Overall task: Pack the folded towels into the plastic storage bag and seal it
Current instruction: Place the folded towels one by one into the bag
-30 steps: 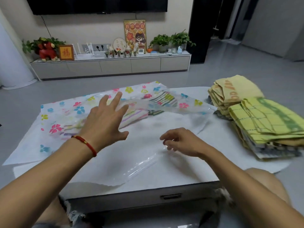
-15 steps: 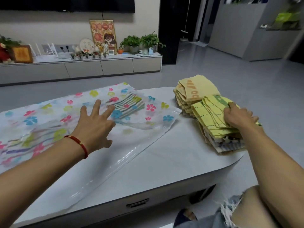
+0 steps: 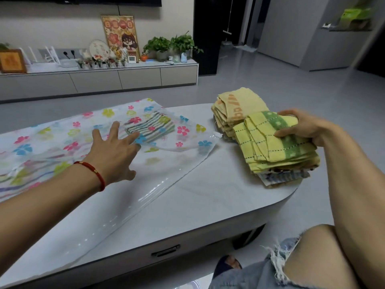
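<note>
Left hand [image 3: 113, 151] spread flat on flowery storage bag [image 3: 68, 140], pinning it in place. Right hand [image 3: 300, 127] gripping top yellow-green towel [image 3: 273, 142] off near pile, probably bagging next.

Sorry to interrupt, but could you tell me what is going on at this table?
A person is packing folded towels into a flower-printed plastic bag lying flat on the table. The left hand rests open on the bag, where a striped towel is already inside. The right hand grips the yellow-green towel on top of the nearer stack; a second stack sits behind it. The bag is not sealed yet.
</note>
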Demonstrator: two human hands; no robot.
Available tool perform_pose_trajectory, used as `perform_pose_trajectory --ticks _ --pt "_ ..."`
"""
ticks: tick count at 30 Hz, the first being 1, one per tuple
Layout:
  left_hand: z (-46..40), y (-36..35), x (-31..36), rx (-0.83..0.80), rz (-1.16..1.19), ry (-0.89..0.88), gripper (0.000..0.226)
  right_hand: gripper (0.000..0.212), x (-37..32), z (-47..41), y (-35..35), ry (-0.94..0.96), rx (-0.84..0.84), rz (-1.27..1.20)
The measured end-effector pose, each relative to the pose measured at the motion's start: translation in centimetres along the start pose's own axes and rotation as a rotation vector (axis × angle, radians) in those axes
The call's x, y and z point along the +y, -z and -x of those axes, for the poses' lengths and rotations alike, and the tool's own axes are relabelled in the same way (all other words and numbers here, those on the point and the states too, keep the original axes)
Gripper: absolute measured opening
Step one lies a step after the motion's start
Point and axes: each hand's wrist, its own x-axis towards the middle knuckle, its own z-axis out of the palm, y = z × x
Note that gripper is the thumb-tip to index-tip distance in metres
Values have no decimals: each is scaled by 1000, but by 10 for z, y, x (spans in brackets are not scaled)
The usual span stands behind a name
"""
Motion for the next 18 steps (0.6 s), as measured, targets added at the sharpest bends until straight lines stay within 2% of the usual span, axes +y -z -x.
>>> perform_pose_trajectory --ticks 2,5,7,11,14,16,18 --pt "-1 5 -4 10 10 7 89 72 -7 18 2 50 -130 -230" --pt "0 14 -17 41 52 37 92 62 -19 43 -13 155 -272 -409" --pt "0 23 -29 54 116 63 94 55 -27 60 -32 191 -391 -425" --pt "0 45 -56 41 219 98 96 46 -56 85 -88 277 -689 -246" --pt "-2 57 -72 24 260 105 99 38 -91 94 -153 299 -931 -333" --pt "-3 65 -79 5 289 110 101 40 -119 94 -197 314 -996 -424" --pt "-4 74 -84 -1 311 103 102 42 -146 85 -239 319 -983 -540"
